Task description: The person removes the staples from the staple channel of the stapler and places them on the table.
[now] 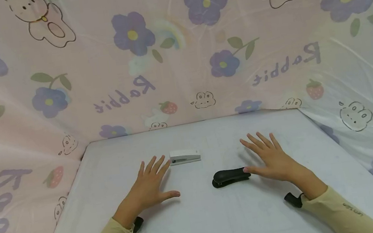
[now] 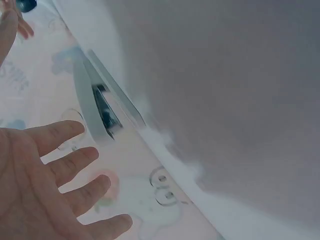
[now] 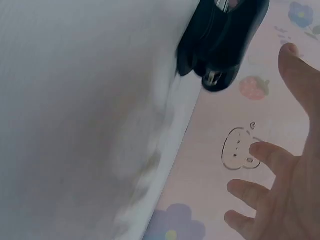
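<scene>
A white stapler [image 1: 185, 156] lies toward the back of the white table, near the fingertips of my left hand [image 1: 148, 188]. That hand is spread flat, palm down, with the thumb pointing right and nothing held. Closer to the front and right is a black stapler [image 1: 230, 177]. My right hand [image 1: 276, 162] hovers beside it with fingers spread, its thumb tip overlapping the stapler's right end in the head view. In the left wrist view the white stapler [image 2: 102, 100] shows beyond the left fingers. In the right wrist view the black stapler [image 3: 222, 42] stands apart from the right thumb.
The white table [image 1: 202, 225] ends at a back edge against a pink curtain [image 1: 179, 62] printed with flowers and rabbits, which also hangs along both sides. Black wrist-worn devices show under both sleeves, one below the right wrist [image 1: 293, 199].
</scene>
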Action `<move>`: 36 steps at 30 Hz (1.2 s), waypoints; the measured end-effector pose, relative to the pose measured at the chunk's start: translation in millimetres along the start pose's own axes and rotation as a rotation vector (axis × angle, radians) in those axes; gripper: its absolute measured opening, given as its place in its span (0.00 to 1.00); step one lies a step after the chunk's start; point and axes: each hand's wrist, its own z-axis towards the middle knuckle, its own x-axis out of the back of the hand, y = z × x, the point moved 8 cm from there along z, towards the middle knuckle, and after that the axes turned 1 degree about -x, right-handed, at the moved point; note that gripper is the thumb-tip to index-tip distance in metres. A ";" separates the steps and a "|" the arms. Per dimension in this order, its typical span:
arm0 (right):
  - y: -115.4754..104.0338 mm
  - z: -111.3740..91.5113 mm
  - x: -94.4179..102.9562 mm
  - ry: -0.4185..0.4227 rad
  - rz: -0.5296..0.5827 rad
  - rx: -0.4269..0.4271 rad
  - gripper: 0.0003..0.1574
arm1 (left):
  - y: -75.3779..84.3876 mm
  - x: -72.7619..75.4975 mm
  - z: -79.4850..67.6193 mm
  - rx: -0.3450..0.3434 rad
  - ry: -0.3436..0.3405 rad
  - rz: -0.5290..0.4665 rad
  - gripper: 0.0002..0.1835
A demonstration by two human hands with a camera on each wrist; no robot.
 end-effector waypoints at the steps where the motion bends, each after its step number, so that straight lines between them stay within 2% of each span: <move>1: -2.0 0.3 -0.8 -0.002 0.001 0.006 0.59 | 3.7 -0.7 1.7 -0.010 -0.002 0.001 0.59; 13: -29.0 2.4 -3.9 -0.005 0.005 0.069 0.60 | 45.2 -6.6 27.1 -0.090 -0.047 -0.018 0.61; 24: -48.6 7.4 -9.4 -0.006 0.004 0.113 0.60 | 74.5 -15.9 52.1 -0.150 -0.064 -0.042 0.61; 29: -53.7 8.4 -14.3 -0.014 0.031 0.142 0.61 | 85.9 -18.7 59.6 -0.147 -0.079 -0.035 0.61; 36: -62.7 9.4 -16.5 -0.019 0.130 0.193 0.60 | 99.0 -24.8 70.0 -0.140 -0.098 -0.020 0.57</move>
